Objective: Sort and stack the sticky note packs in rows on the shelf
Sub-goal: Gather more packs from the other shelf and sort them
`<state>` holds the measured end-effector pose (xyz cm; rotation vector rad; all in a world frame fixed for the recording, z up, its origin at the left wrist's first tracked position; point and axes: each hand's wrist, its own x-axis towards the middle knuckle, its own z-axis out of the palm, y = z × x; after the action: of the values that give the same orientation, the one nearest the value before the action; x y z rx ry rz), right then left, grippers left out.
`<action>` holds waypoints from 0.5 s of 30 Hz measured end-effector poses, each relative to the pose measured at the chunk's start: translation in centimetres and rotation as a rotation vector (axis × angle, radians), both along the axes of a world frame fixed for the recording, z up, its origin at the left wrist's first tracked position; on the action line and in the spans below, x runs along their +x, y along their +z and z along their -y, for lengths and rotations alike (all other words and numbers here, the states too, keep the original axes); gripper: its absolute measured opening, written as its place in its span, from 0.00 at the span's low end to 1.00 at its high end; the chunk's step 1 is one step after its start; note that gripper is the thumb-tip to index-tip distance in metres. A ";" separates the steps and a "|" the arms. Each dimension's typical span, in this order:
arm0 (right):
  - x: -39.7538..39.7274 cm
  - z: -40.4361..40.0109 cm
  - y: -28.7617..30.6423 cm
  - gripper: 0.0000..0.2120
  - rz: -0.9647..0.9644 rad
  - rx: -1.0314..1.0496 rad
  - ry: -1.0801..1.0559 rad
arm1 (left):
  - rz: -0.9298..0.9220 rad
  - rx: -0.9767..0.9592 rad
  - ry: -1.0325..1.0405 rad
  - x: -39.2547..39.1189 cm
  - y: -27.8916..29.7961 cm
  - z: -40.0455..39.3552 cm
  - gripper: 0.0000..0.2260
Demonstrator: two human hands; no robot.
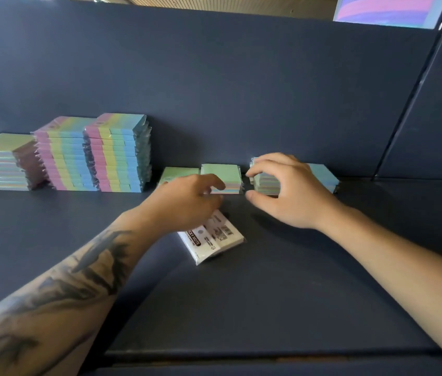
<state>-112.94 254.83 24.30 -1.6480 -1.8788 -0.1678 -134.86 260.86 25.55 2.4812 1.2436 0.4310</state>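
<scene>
Far-left stack (0, 161): flat packs with green tops and dark side edges, piled against the back wall of the shelf (268, 294); cut off by the left edge of the view.
Striped stacks: two tall piles of packs banded pink, yellow, green and blue, the left one (61, 156) touching the right one (118, 153), both at the back wall.
Small green pack (176, 173): low, just right of the striped stacks, partly hidden by the left hand.
Left hand (184, 202): tattooed forearm reaching in from the lower left; fingers curled, their tips at the front edge of the middle green stack; whether they pinch it or only touch it cannot be told.
Middle green stack (222, 176): short pile with a green top and pink and blue layers at its side, standing at the back wall between the two hands.
White pack (214, 237): lying label side up on the shelf in front of the green stack, tilted, partly under the left hand; a barcode and black lettering show.
Right hand (287, 191): fingers and thumb curled round the left end of the blue stack, gripping it from above and in front.
Blue stack (320, 173): short pile with a pale blue top, resting on the shelf at the back wall, rightmost in the row.
Back wall (241, 90): dark blue panel.
</scene>
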 end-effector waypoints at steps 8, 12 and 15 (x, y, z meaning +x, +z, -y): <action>-4.5 2.3 -1.6 0.17 -0.031 -0.302 0.318 | -0.061 -0.064 -0.052 -3.1 0.6 -1.1 0.15; -4.7 2.2 -1.6 0.28 -0.011 -0.365 0.302 | -0.029 -0.138 -0.135 -3.3 0.6 -1.1 0.14; -5.4 2.4 -1.4 0.33 0.046 -0.333 0.225 | -0.011 -0.139 -0.139 -3.1 0.3 -1.1 0.15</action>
<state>-118.34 252.47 22.93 -1.6338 -2.2023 0.2135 -137.93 261.94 25.86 2.4342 1.0590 0.2858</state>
